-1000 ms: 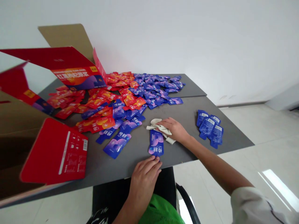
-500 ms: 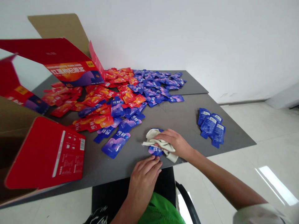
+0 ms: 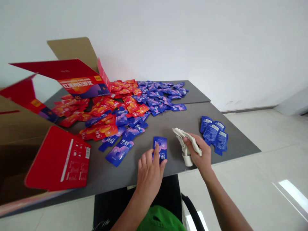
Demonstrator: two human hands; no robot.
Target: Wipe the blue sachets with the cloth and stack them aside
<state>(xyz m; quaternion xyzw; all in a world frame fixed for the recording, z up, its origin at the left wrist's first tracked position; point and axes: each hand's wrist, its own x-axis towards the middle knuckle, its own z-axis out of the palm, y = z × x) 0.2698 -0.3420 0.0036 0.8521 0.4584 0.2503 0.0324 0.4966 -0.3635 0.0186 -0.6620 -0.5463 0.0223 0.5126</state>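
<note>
One blue-purple sachet [image 3: 160,145] lies face up near the table's front edge. Resting on its lower left part is my left hand [image 3: 149,166], fingers stretched out and the index finger on the printed face. To the right, my right hand [image 3: 201,150] is closed round a folded cream cloth [image 3: 186,144], apart from the sachet. Several blue sachets [image 3: 214,133] lie back side up in an overlapping group beyond my right hand. Left of my left hand lies another loose blue sachet [image 3: 119,151], face up.
A heap of red-orange sachets [image 3: 101,107] and a heap of blue sachets [image 3: 166,93] spread over the grey table [image 3: 187,118]. An open red printed carton [image 3: 84,88] stands at the left, with a red flap [image 3: 60,160] reaching over the front. A white wall rises behind.
My right hand has lifted the cloth off the sachet and moved right with it. My left hand has shifted up onto the sachet, now uncovered. The view has tilted slightly.
</note>
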